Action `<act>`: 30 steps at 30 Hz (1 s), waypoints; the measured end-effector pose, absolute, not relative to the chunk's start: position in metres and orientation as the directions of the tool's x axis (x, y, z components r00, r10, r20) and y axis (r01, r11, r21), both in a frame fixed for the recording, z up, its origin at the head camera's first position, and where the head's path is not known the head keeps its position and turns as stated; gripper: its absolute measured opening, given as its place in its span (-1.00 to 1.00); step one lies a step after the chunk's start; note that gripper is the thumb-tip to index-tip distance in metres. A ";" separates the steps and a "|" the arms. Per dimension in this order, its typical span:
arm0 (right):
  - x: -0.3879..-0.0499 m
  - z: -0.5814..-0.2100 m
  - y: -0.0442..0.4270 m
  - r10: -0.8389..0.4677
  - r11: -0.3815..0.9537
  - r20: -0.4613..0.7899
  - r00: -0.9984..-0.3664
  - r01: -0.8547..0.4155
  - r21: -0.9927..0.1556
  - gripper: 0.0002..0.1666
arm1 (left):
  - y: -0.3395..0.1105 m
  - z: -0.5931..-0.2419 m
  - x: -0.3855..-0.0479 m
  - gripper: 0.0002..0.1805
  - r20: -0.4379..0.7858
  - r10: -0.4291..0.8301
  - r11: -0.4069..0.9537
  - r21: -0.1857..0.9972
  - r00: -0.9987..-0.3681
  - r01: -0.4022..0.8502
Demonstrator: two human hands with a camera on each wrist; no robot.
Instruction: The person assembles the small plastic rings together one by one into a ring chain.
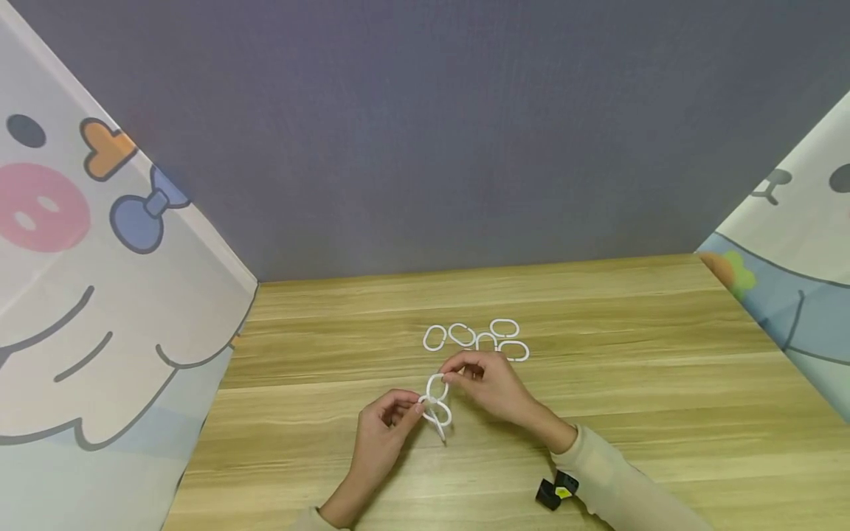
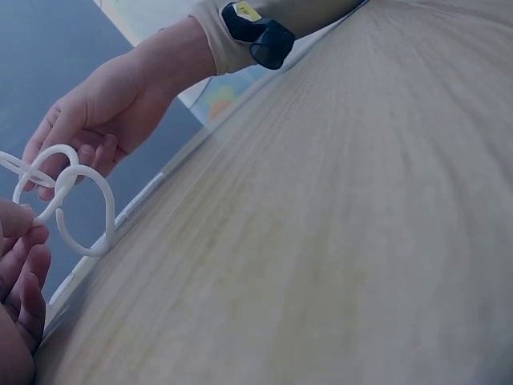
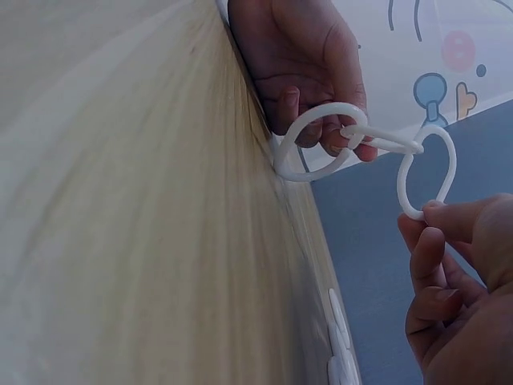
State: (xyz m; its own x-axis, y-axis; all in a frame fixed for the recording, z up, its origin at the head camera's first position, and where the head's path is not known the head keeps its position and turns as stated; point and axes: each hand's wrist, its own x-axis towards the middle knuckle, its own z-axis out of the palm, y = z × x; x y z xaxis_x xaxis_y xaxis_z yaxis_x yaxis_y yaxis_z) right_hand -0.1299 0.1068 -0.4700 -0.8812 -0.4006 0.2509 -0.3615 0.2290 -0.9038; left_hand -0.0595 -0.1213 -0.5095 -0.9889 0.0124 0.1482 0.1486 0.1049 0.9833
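Three white plastic oval links hang joined in a short chain between the hands, above the wooden table. My left hand (image 1: 381, 439) pinches the middle link (image 1: 449, 417) between thumb and fingertips. The right hand (image 1: 494, 385), higher and to the right, pinches the top link (image 3: 454, 156) at its edge. From the middle link hangs the lowest link (image 3: 309, 177), held by neither hand; a small gap shows in its loop in the left wrist view. Fingertips cover parts of the two pinched links.
Several loose white links (image 1: 505, 320) lie on the wooden table (image 1: 319, 324) just beyond the right hand, which partly hides one. A black wrist camera (image 1: 558, 490) sits by the right sleeve. A grey wall (image 1: 465, 147) stands behind, with cartoon-printed panels (image 1: 199, 295) at both sides.
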 end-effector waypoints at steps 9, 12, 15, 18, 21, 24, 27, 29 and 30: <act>-0.131 -0.474 0.106 -0.433 0.235 0.294 -0.852 -0.422 -0.876 -0.90 | -0.120 -0.508 -0.059 -0.94 0.146 -0.002 0.103 0.984 -0.989 0.145; -0.132 -0.473 0.107 -0.430 0.246 0.313 -0.847 -0.443 -0.862 -0.88 | -0.120 -0.508 -0.059 -0.94 0.149 -0.006 0.100 0.984 -0.989 0.147; -0.133 -0.472 0.108 -0.441 0.267 0.313 -0.841 -0.456 -0.849 -0.84 | -0.120 -0.509 -0.060 -0.95 0.148 -0.008 0.105 0.984 -0.989 0.147; -0.134 -0.471 0.110 -0.471 0.284 0.306 -0.827 -0.471 -0.835 -0.86 | -0.120 -0.509 -0.060 -0.95 0.154 -0.008 0.110 0.982 -0.988 0.152; -0.135 -0.471 0.112 -0.505 0.293 0.298 -0.810 -0.486 -0.823 -0.89 | -0.120 -0.509 -0.060 -0.95 0.157 -0.010 0.109 0.982 -0.988 0.155; -0.136 -0.471 0.114 -0.525 0.304 0.301 -0.796 -0.506 -0.807 -0.90 | -0.120 -0.509 -0.059 -0.95 0.156 -0.017 0.105 0.982 -0.988 0.154; -0.137 -0.471 0.116 -0.532 0.314 0.312 -0.787 -0.526 -0.791 -0.89 | -0.119 -0.508 -0.059 -0.94 0.148 -0.026 0.105 0.984 -0.989 0.145; -0.137 -0.471 0.117 -0.533 0.319 0.316 -0.785 -0.532 -0.785 -0.88 | -0.119 -0.508 -0.059 -0.94 0.141 -0.029 0.107 0.985 -0.990 0.138; -0.137 -0.471 0.117 -0.533 0.321 0.316 -0.785 -0.533 -0.783 -0.88 | -0.119 -0.508 -0.059 -0.94 0.140 -0.029 0.108 0.985 -0.990 0.136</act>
State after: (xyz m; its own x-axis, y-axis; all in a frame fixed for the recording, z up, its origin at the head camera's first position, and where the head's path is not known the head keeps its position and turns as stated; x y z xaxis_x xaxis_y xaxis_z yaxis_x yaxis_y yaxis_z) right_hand -0.1370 0.1173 -0.4713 -0.7851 -0.5329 0.3157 -0.5327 0.3208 -0.7831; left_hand -0.0590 -0.1190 -0.5079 -0.9897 -0.0288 0.1400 0.1362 0.1080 0.9848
